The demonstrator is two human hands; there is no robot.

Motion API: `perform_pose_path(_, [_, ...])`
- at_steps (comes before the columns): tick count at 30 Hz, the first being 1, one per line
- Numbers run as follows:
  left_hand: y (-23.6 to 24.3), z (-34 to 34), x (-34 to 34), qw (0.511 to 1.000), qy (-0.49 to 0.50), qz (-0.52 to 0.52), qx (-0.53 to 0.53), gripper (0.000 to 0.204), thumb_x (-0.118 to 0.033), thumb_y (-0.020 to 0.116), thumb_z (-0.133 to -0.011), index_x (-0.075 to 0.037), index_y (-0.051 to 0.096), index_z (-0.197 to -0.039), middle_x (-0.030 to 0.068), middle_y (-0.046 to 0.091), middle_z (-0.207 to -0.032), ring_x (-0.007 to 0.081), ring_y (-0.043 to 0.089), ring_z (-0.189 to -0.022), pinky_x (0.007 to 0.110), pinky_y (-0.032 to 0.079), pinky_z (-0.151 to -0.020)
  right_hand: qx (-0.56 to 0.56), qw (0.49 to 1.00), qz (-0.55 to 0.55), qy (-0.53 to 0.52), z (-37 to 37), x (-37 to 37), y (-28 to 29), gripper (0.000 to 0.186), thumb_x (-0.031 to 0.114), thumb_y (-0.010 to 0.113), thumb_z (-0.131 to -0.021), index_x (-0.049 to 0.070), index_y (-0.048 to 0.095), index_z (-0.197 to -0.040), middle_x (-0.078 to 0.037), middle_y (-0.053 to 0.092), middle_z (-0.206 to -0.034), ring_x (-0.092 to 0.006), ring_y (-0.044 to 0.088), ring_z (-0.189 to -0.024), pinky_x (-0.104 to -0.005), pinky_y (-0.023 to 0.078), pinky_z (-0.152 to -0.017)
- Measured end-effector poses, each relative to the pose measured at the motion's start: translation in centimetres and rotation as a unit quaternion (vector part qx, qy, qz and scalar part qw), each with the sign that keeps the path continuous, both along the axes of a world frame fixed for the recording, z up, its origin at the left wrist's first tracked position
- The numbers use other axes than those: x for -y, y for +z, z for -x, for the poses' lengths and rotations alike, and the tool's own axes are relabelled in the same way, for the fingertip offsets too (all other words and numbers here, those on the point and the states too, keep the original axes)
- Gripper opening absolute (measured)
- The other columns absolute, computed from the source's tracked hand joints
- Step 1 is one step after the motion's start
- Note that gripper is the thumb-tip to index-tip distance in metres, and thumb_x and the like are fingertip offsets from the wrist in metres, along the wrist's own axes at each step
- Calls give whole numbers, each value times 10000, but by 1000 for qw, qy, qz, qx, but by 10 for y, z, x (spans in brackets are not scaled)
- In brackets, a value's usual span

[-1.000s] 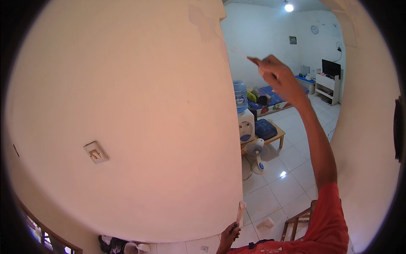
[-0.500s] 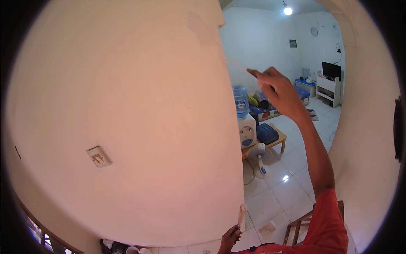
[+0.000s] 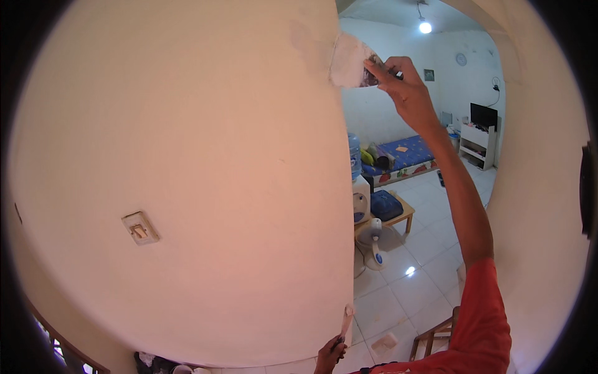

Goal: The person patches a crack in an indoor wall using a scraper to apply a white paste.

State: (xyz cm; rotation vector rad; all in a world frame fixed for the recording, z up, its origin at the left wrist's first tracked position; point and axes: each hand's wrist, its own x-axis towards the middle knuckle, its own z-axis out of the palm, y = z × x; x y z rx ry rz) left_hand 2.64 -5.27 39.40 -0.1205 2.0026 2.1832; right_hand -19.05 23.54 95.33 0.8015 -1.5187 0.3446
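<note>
Raised high at the wall's right edge, my right hand pinches a wide, thin scraper blade smeared with whitish filler. The blade's left edge meets the cream wall near its corner with the opening. Low down, my left hand is wrapped round the dark handle of a putty knife, which points up. A pale lump of filler sits on the knife's tip. A darker patch marks the wall left of the scraper.
A light switch is set in the wall. Beyond the opening are a water dispenser, a fan, a low wooden table, and a bed. A wooden stool stands beside me, near a pale container on the floor.
My right hand has moved up and turned the scraper from edge-on to broad face showing, against the wall corner. My left hand still holds the putty knife low. The view has shifted slightly.
</note>
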Motion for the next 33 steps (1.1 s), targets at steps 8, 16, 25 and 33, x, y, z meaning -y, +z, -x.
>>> perform_pose_path(8, [-8, 1, 1, 999, 35, -18, 36, 395, -201, 620, -938, -58, 591, -1305, 20, 661, -844, 84, 558, -645, 246, 481, -563, -44, 988, -109, -100, 7, -25, 47, 541, -5, 615, -879, 340, 621, -1297, -22, 522, -1080, -192, 598, -911, -342, 551, -804])
perform_pose_path(16, [4, 11, -9, 998, 32, -27, 40, 408, -199, 617, -937, -50, 584, -1316, 35, 663, -853, 93, 566, -667, 249, 492, -578, -117, 963, -141, -198, 28, -31, 60, 648, -83, 571, -879, 390, 589, -1322, -8, 525, -1110, -203, 598, -920, -331, 549, -795])
perform_pose_path(25, [10, 10, -7, 999, 29, -19, 36, 444, -233, 637, -923, -24, 582, -1311, 40, 667, -863, 113, 571, -680, 272, 494, -607, 56, 978, 191, -57, -49, 23, 97, 438, 203, 631, -925, 48, 554, -1328, -160, 579, -794, -264, 574, -704, -364, 461, -669])
perform_pose_path(33, [16, 7, 1, 999, 4, -13, 42, 441, -230, 638, -926, -15, 579, -1306, 49, 664, -890, 115, 571, -701, 263, 500, -621, -27, 971, 8, -237, -66, 12, 66, 429, 130, 589, -953, 262, 591, -1361, -72, 521, -961, -190, 559, -804, -321, 479, -705])
